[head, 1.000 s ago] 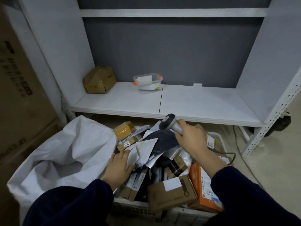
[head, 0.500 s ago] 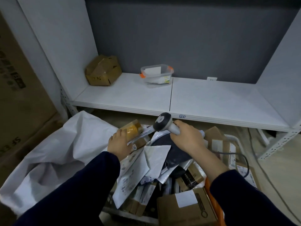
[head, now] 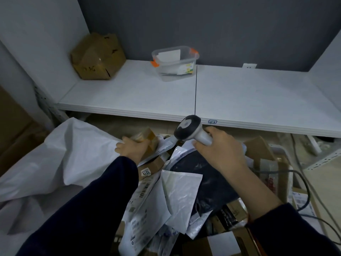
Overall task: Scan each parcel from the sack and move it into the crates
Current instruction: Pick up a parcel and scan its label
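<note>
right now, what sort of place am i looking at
Probably a parcel sorting room or courier depot: a white sack beside a heap of labelled parcels, a barcode scanner in the right hand, and white storage shelving behind.

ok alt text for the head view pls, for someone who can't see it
A person's right hand grips a barcode scanner while the left hand holds a small taped brown parcel over a heap of parcels, with a white sack at left and a white shelf behind.
</note>
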